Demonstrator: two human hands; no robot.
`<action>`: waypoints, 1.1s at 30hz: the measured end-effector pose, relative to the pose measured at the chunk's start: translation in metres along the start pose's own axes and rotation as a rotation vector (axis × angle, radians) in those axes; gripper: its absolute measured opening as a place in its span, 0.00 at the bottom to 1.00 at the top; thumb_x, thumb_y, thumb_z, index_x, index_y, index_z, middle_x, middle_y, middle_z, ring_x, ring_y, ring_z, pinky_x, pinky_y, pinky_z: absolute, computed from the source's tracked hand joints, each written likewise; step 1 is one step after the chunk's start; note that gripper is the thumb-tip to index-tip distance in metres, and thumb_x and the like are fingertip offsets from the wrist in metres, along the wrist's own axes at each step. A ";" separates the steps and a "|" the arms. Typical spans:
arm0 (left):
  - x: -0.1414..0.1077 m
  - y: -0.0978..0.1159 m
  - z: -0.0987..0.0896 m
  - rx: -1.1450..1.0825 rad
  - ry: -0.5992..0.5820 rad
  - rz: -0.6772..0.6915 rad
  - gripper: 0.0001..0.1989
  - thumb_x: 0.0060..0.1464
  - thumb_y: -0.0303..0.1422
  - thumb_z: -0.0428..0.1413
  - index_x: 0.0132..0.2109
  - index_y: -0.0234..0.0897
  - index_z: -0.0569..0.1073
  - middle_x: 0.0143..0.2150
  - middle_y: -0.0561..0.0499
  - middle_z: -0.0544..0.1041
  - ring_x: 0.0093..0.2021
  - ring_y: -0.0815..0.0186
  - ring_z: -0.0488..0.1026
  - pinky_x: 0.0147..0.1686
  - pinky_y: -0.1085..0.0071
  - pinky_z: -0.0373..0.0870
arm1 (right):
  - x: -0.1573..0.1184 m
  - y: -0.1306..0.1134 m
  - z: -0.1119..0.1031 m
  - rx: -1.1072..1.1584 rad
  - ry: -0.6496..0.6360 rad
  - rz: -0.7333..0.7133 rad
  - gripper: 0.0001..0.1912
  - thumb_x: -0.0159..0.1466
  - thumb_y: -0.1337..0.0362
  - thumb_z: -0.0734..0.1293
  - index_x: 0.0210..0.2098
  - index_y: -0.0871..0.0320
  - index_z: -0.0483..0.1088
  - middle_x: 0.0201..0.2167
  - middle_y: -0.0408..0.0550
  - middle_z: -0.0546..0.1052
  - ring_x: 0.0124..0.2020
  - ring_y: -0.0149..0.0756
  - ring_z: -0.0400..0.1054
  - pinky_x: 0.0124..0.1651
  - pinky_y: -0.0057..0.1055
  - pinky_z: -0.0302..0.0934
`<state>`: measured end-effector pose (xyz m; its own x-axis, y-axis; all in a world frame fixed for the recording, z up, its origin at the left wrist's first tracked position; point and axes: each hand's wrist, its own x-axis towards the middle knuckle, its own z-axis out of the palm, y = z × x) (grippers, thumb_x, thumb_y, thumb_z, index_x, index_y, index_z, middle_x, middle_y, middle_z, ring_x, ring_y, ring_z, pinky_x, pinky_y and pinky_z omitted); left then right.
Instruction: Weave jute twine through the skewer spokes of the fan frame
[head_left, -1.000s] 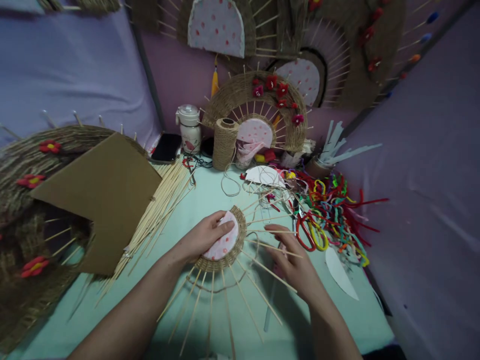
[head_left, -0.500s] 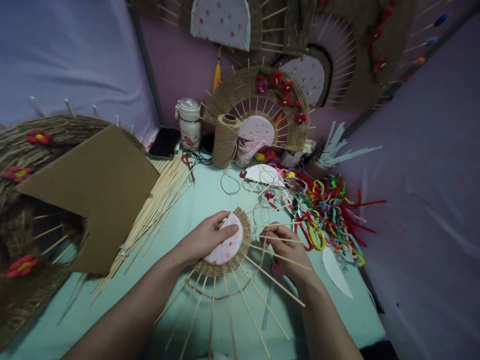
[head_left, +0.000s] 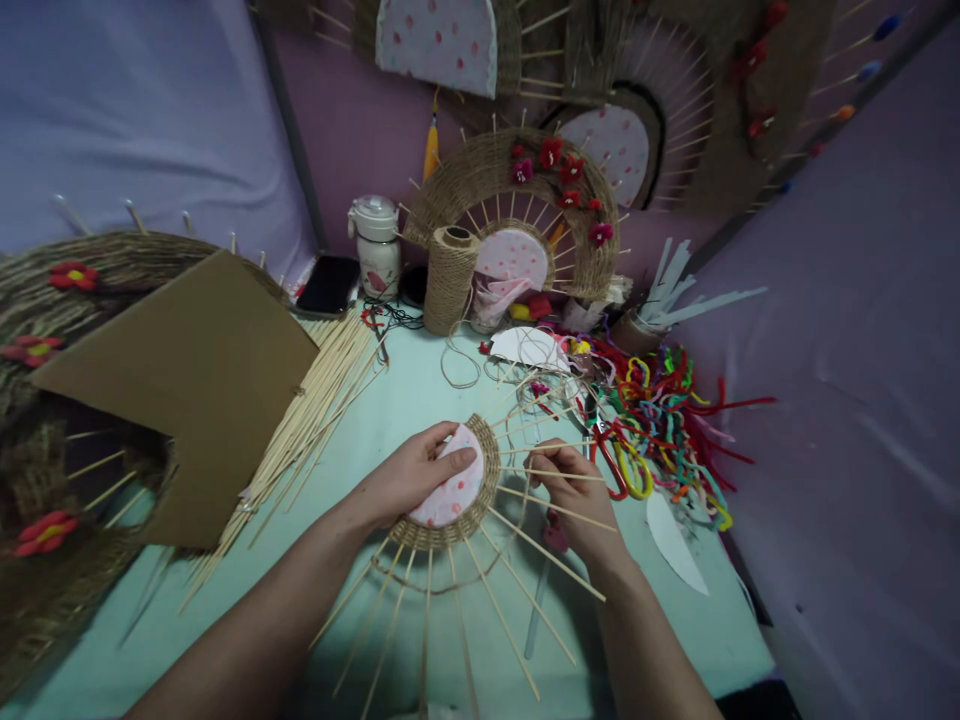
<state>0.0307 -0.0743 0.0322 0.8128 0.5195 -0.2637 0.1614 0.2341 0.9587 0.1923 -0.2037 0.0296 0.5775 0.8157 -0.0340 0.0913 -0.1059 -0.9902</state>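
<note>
Lowest sticks [head_left: 426,640] — cropped, leftmost fan [head_left: 37,610] — part-hidden

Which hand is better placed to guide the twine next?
Probably the right hand: its fingertips appear to pinch the twine among the sticks, while the left hand grips the dotted half-disc.

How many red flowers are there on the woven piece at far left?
3: a top flower near the upper edge, a middle flower beside the cardboard, and a bottom flower. The cardboard may hide more.

The brown twine cone [head_left: 448,285] at twelve o'clock looks rough; the angular brown cardboard [head_left: 217,390] at nine, smooth and matt.
</note>
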 end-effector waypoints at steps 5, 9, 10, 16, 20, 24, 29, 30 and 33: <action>0.000 0.001 0.000 -0.033 0.002 -0.021 0.17 0.50 0.45 0.56 0.40 0.36 0.67 0.30 0.56 0.69 0.28 0.71 0.65 0.24 0.78 0.59 | 0.001 0.000 0.001 0.018 -0.002 0.028 0.10 0.57 0.57 0.67 0.26 0.57 0.67 0.20 0.40 0.67 0.24 0.30 0.59 0.29 0.27 0.54; 0.001 -0.001 -0.001 -0.057 0.008 -0.025 0.17 0.50 0.45 0.56 0.41 0.37 0.67 0.30 0.55 0.70 0.30 0.71 0.67 0.26 0.78 0.61 | 0.000 0.000 0.003 0.030 0.001 0.051 0.10 0.56 0.57 0.68 0.26 0.57 0.68 0.20 0.40 0.67 0.23 0.29 0.60 0.29 0.27 0.55; 0.001 -0.002 -0.001 -0.059 0.010 -0.026 0.17 0.50 0.45 0.56 0.41 0.37 0.67 0.31 0.55 0.70 0.30 0.71 0.67 0.26 0.78 0.61 | 0.000 0.000 0.003 0.036 0.003 0.054 0.10 0.55 0.57 0.68 0.26 0.57 0.68 0.20 0.40 0.67 0.23 0.29 0.60 0.29 0.27 0.55; 0.002 -0.004 -0.001 -0.068 0.016 -0.014 0.18 0.50 0.45 0.56 0.42 0.37 0.67 0.31 0.55 0.70 0.29 0.71 0.66 0.25 0.78 0.61 | 0.001 0.003 0.007 0.048 0.001 0.044 0.09 0.55 0.58 0.68 0.26 0.57 0.68 0.21 0.40 0.67 0.23 0.29 0.59 0.28 0.27 0.55; 0.002 -0.003 0.000 -0.055 0.012 -0.022 0.18 0.50 0.44 0.56 0.42 0.36 0.67 0.31 0.55 0.70 0.30 0.70 0.67 0.26 0.78 0.61 | 0.001 0.002 0.006 0.034 0.001 0.017 0.08 0.56 0.59 0.67 0.26 0.57 0.68 0.21 0.40 0.67 0.24 0.29 0.60 0.29 0.27 0.56; 0.001 -0.003 0.000 -0.044 0.011 -0.028 0.18 0.50 0.45 0.56 0.42 0.36 0.67 0.32 0.55 0.70 0.31 0.70 0.68 0.26 0.78 0.61 | 0.001 0.000 0.005 0.010 0.032 -0.006 0.08 0.57 0.59 0.67 0.25 0.57 0.68 0.21 0.40 0.68 0.24 0.30 0.61 0.29 0.28 0.56; 0.001 -0.002 0.001 -0.030 0.003 -0.026 0.17 0.50 0.45 0.56 0.41 0.36 0.67 0.31 0.56 0.69 0.29 0.72 0.66 0.25 0.78 0.60 | 0.001 0.000 0.005 0.027 0.024 -0.012 0.10 0.57 0.58 0.67 0.24 0.57 0.67 0.20 0.39 0.66 0.22 0.29 0.59 0.27 0.27 0.54; 0.001 -0.003 0.001 -0.025 0.002 -0.024 0.17 0.50 0.45 0.56 0.41 0.36 0.67 0.31 0.56 0.69 0.29 0.72 0.66 0.25 0.78 0.60 | 0.001 0.001 0.005 0.052 0.028 -0.005 0.09 0.56 0.59 0.67 0.25 0.57 0.67 0.19 0.39 0.65 0.22 0.28 0.57 0.26 0.27 0.53; 0.002 -0.006 0.001 -0.003 0.005 -0.019 0.17 0.49 0.45 0.56 0.39 0.36 0.68 0.30 0.56 0.68 0.29 0.71 0.65 0.25 0.78 0.59 | 0.002 0.004 0.005 0.156 0.051 0.038 0.08 0.55 0.61 0.69 0.29 0.56 0.65 0.19 0.36 0.63 0.20 0.26 0.54 0.24 0.24 0.50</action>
<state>0.0322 -0.0754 0.0263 0.8067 0.5193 -0.2823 0.1748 0.2467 0.9532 0.1894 -0.1996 0.0245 0.6190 0.7824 -0.0685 -0.0556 -0.0433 -0.9975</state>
